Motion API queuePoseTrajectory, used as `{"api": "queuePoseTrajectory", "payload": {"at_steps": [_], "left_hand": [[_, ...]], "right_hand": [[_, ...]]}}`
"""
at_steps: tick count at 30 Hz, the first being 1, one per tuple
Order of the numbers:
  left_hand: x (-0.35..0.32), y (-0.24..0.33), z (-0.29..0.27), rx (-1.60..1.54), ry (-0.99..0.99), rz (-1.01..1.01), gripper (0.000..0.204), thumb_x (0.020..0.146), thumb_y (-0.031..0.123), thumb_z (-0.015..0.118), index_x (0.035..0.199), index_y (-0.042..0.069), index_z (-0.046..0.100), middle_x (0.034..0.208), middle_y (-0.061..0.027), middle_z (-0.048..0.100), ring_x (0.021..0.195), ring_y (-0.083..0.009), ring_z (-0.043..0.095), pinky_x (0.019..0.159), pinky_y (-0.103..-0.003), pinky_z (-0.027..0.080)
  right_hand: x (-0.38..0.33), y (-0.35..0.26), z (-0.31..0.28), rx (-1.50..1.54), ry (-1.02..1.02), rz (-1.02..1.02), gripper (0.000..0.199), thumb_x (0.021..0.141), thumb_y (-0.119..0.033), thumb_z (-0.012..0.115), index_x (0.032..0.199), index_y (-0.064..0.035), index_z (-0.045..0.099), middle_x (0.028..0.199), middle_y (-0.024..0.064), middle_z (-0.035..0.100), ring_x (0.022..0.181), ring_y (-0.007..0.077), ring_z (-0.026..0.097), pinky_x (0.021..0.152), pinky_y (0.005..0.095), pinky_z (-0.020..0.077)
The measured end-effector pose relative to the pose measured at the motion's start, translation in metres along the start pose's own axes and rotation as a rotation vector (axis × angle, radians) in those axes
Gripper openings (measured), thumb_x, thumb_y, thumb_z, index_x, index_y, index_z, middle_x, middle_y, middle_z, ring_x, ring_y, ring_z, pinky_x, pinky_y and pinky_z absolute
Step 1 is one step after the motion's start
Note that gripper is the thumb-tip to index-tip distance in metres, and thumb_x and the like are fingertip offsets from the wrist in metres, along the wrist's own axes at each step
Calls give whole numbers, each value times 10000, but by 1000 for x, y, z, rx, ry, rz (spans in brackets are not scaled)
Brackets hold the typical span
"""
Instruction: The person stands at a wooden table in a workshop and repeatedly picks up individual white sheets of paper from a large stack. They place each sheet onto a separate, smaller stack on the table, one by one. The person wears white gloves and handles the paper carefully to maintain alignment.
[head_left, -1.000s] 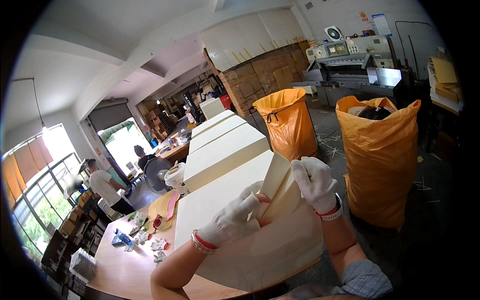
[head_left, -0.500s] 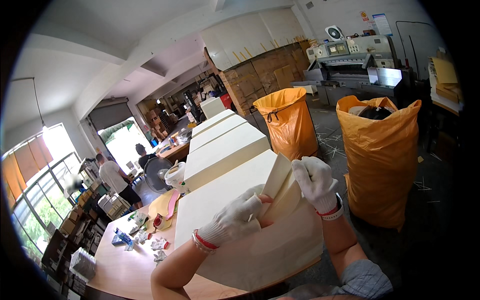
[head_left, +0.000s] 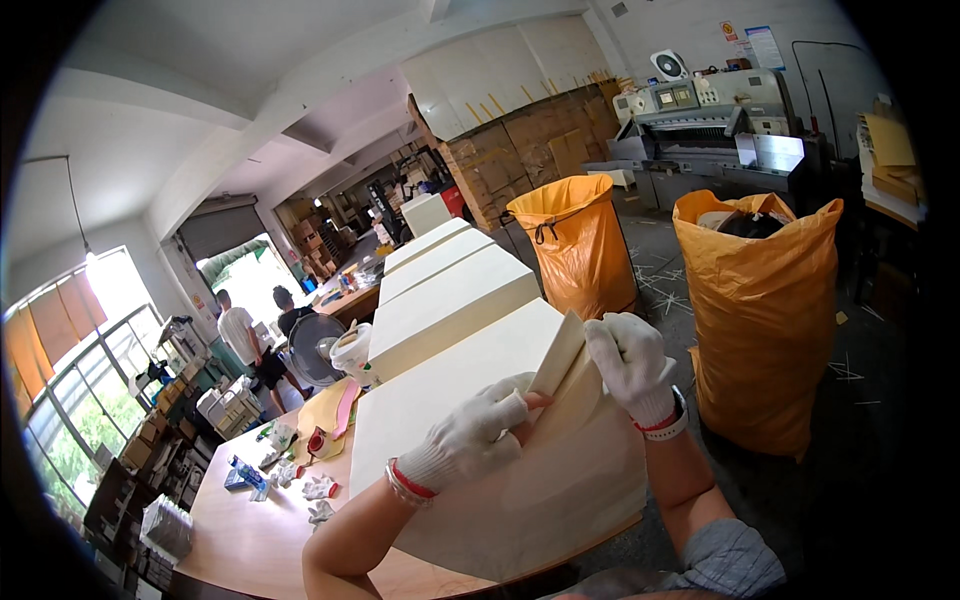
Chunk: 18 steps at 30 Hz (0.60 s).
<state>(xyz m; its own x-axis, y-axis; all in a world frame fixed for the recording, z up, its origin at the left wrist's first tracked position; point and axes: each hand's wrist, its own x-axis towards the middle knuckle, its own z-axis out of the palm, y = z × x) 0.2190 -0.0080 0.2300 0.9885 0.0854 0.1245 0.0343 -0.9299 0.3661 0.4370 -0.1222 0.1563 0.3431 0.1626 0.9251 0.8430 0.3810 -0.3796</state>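
On the paper stack, lifted sheets, left hand pinching them, right hand clenched alongside

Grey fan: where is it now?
In the head view, the grey fan is left of centre, immediately left of the white bucket and beyond the wooden table.

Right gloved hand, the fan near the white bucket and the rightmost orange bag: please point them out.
Right gloved hand (head_left: 630, 368), head view: middle of the glove.
Fan (head_left: 312, 352), head view: its round grille.
Rightmost orange bag (head_left: 762, 335), head view: its front wall.
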Motion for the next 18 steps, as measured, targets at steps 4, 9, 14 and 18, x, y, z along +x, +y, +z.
{"api": "queuePoseTrajectory", "payload": {"at_steps": [4, 9, 14, 18], "left_hand": [[-1, 3, 7, 17, 213, 169, 373, 874, 48, 724, 1237, 78, 644, 1115, -136, 595, 1009, -310, 630, 879, -372, 517], [2, 1, 7, 23, 206, 130, 383, 879, 97, 756, 1244, 90, 638, 1114, -137, 596, 1020, -309, 629, 894, -374, 511], [3, -13, 10, 29, 135, 179, 510, 861, 136, 791, 1346, 170, 636, 1202, -104, 649, 1128, -299, 632, 958, -378, 492], [1, 2, 5, 24, 91, 33, 473, 844, 179, 829, 1287, 160, 663, 1179, -101, 658, 1118, -299, 635, 943, -385, 498]], "right_hand": [[0, 0, 1, 15, 13, 20, 334, 997, -137, 616, 699, 4, 566, 590, 120, 476, 538, 292, 512, 529, 415, 389], [0, 0, 1, 14, 16, -18, 364, 996, -148, 626, 673, 1, 547, 589, 115, 478, 539, 288, 504, 527, 416, 383], [1, -3, 0, 22, -8, 36, 388, 995, -150, 632, 655, 3, 524, 582, 117, 463, 529, 280, 483, 527, 413, 380], [-3, 3, 1, 29, 16, 37, 383, 999, -148, 627, 664, 10, 528, 579, 118, 454, 525, 277, 478, 527, 412, 377]]}}
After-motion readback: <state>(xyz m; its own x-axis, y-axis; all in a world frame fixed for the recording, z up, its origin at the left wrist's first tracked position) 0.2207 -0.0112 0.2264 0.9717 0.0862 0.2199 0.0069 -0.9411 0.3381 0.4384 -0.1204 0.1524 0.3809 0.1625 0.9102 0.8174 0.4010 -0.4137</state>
